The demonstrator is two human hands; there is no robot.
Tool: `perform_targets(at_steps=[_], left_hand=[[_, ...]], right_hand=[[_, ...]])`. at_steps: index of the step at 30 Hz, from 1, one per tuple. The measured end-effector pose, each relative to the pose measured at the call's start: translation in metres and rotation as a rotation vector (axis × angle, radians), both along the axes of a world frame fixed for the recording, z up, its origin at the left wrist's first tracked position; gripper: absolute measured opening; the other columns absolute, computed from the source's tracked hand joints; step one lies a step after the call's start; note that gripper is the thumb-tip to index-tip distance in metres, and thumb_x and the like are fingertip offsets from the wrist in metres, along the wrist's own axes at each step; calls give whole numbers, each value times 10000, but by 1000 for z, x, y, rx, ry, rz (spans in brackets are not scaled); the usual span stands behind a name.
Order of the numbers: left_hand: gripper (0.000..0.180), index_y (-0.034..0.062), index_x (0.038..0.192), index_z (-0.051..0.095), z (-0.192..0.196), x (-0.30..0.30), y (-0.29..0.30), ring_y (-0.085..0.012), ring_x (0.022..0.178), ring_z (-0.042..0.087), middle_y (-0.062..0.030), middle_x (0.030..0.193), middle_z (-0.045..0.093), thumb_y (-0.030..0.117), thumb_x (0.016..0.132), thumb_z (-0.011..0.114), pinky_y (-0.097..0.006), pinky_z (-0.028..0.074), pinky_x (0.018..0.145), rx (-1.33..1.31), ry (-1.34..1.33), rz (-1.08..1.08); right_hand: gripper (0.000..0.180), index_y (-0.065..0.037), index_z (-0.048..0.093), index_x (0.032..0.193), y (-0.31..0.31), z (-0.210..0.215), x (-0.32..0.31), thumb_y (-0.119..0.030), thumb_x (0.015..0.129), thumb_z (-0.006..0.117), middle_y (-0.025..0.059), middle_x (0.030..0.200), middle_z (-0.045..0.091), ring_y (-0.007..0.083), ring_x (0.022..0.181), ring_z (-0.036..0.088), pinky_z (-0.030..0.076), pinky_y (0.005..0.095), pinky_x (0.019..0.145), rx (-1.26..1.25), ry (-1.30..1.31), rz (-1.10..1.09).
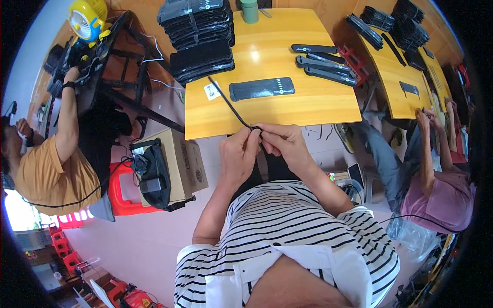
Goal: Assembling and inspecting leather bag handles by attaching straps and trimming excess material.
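Observation:
Both my hands meet just in front of the table's near edge. My left hand (pixel 239 154) is closed on a thin black strip (pixel 228 102), its thumb and fingers pinching the near end. Close against it, my right hand (pixel 285 143) pinches the same end. From my fingertips the strip's long free part slants up and left over the table. The very end in my fingers is mostly hidden. Beyond my hands a flat black sleeve (pixel 262 89) with pale print lies on the wooden table (pixel 308 110). A small white label (pixel 211 91) lies beside the strip's far tip.
Tall stacks of black flat pieces (pixel 201 60) stand at the table's far left. Several black straps (pixel 326 65) lie at the right, and a green canister (pixel 249 11) at the back. A cardboard box (pixel 187 164) with a black bag (pixel 155 177) stands left. Co-workers sit on both sides.

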State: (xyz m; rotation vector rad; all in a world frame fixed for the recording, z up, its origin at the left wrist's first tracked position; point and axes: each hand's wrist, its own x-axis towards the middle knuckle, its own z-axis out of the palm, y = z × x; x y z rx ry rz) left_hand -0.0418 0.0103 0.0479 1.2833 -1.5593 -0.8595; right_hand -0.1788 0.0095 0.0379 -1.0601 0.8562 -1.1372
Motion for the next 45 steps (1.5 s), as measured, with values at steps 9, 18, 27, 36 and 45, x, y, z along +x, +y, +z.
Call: perform_targets(at_steps=[9,18,27,36,45], left_hand=[[273,-15,602,509,13,1,2,-60,412,462,-24,474,493,94,851,532,-219,350,389,172,127,-76],[316,21,577,510,27,9,22,-42,404,446,-3,482,489,133,872,498,-185,337,361,485,350,-374],[327,51,523,454,8,-12,15,-80,331,405,-26,425,448,123,839,492,-198,283,314,519,911,-381],[388,-1,613,522,13,4,13,-89,426,499,-38,494,506,268,888,477,-209,395,395,551,295,-395],[358,-2,662,520,-6,-10,10,-91,420,495,-43,496,506,222,919,410,-215,398,398,476,319,-334]], right_hand=[[176,4,592,961,-4,12,-10,-133,853,570,-15,642,513,33,553,435,338,172,483,-136,35,32],[187,-5,521,757,-4,37,-40,-158,865,525,39,625,553,101,549,512,379,238,493,-294,345,540],[227,-78,450,623,6,16,-23,-147,835,488,-19,435,370,54,342,341,217,203,327,401,-723,346],[206,-62,439,619,3,4,-22,-131,810,472,45,531,464,86,366,373,226,193,315,220,-184,242],[295,-64,483,626,13,3,-1,-234,867,494,-23,467,413,49,393,357,265,198,375,-105,246,-162]])
